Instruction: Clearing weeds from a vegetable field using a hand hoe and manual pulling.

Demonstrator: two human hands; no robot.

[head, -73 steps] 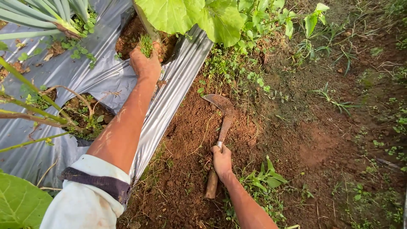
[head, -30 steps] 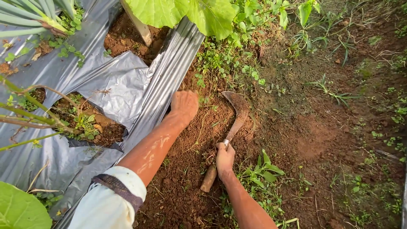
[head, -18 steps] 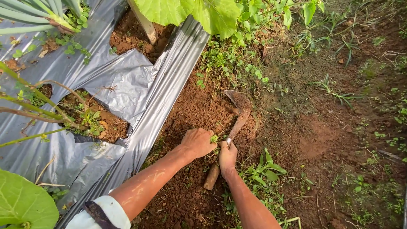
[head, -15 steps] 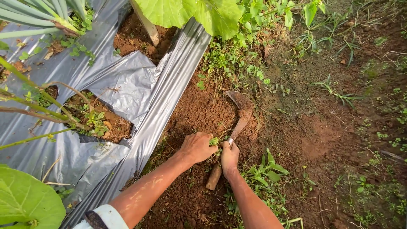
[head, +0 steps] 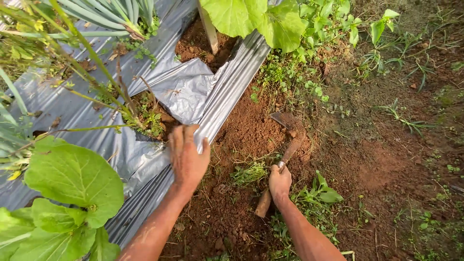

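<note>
My right hand (head: 279, 183) grips the wooden handle of a small hoe (head: 285, 140), whose rusty blade rests on red-brown soil (head: 246, 130) ahead of it. My left hand (head: 187, 157) hovers with fingers spread over the edge of the silver plastic mulch sheet (head: 227, 92), holding nothing. A small clump of pulled green weeds (head: 249, 173) lies on the soil between the two hands. A hole in the sheet (head: 153, 118) with weeds and thin stems sits just beyond my left hand.
A second planting hole (head: 198, 41) with a pale stake lies farther up the sheet. Large green leaves (head: 72, 181) crowd the lower left and the top centre (head: 251, 19). Weedy bare earth (head: 386, 159) spreads to the right. A small leafy plant (head: 321, 193) grows beside my right wrist.
My left hand has left the spot beside the hoe handle and moved left and up to the sheet's edge, leaving the weed clump on the soil. The right hand stayed on the hoe.
</note>
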